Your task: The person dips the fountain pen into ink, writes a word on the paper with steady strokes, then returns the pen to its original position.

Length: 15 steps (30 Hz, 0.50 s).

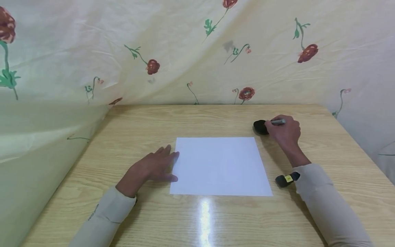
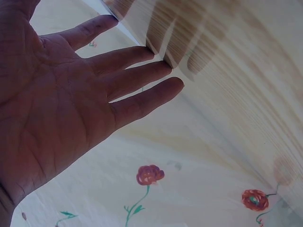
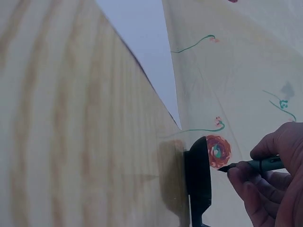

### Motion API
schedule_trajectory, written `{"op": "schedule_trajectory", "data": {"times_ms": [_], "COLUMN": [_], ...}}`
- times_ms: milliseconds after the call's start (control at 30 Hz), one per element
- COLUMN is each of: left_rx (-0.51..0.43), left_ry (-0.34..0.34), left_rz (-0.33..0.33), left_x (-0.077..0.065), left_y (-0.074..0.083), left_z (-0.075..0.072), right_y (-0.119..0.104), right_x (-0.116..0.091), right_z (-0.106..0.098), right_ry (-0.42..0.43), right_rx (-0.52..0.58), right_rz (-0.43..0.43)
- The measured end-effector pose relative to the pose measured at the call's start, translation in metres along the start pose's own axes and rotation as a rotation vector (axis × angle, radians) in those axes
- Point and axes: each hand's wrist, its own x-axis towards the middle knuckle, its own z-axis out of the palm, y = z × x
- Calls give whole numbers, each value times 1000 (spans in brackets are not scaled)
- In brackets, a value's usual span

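A blank white sheet of paper (image 1: 217, 166) lies on the wooden table in front of me. My left hand (image 1: 157, 166) is spread palm down at its left edge, the thumb and a fingertip overlapping the sheet. In the left wrist view the fingers (image 2: 135, 78) are straight and parted. My right hand (image 1: 285, 132) pinches a grey-green pen (image 3: 271, 164) between thumb and fingers, beyond the paper's far right corner. The pen's dark pointed tip is close to a small black rounded object (image 1: 260, 127), which stands on the table and whose kind I cannot tell.
The glossy wood-grain table (image 1: 172, 219) reaches back to a pale cloth (image 1: 185, 44) with painted red flowers, which hangs behind it and along both sides. A small black device with a yellow label (image 1: 288, 178) is at my right wrist.
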Motion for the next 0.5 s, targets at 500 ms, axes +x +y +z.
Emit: {"op": "schedule_trajectory", "data": {"times_ms": [500], "left_rx": [20], "left_ry": [-9], "left_rz": [16], "left_x": [1], "left_y": [-4], "left_z": [-2], "right_y": [-49], "right_x": [-7], "right_z": [4], "right_ry": [164], "right_rx": [19], "right_rz": [-217]}}
